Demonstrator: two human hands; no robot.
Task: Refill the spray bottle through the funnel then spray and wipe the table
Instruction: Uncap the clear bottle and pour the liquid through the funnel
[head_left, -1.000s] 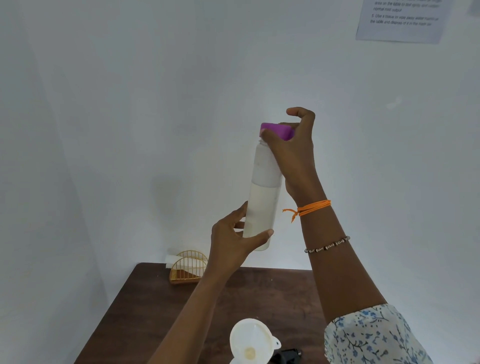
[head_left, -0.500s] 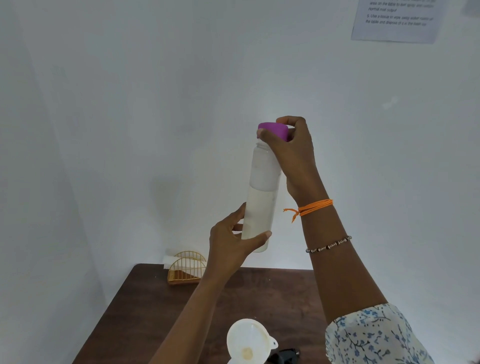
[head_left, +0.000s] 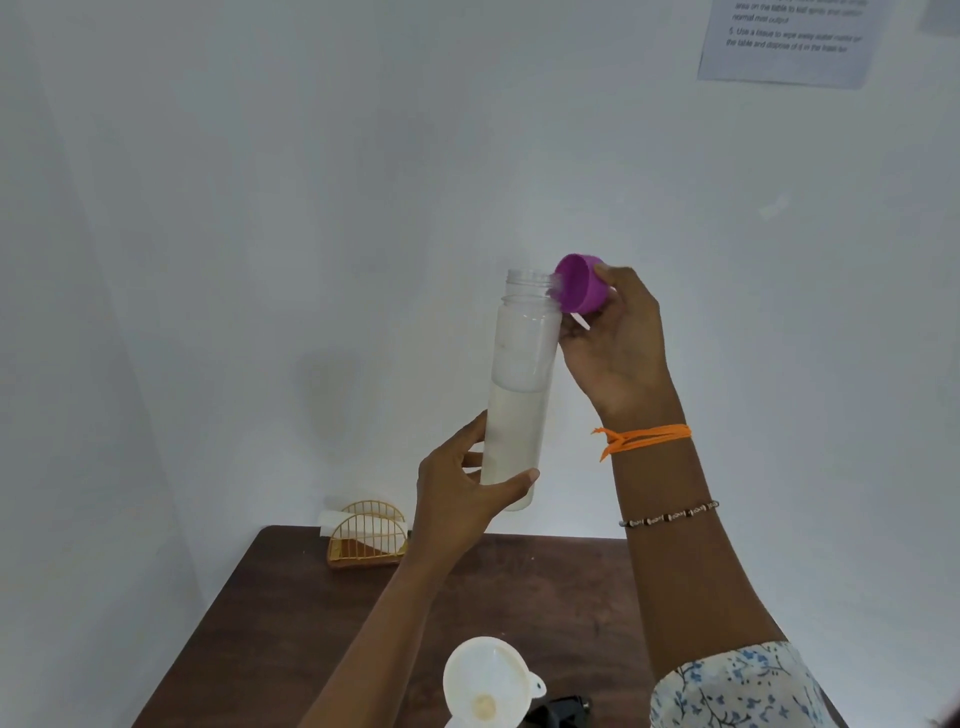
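Your left hand (head_left: 457, 493) is gripping the lower part of the tall bottle (head_left: 519, 384), holding it upright above the far side of the table (head_left: 291, 623). Your right hand (head_left: 618, 348) is pinching the purple cap (head_left: 579, 283), tilted just beside the open neck. The white funnel (head_left: 485, 680) is sitting near you.

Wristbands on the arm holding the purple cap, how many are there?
2, both on the right forearm: an orange thread band just below the right hand, and a beaded bracelet further down. The sleeve may hide others.
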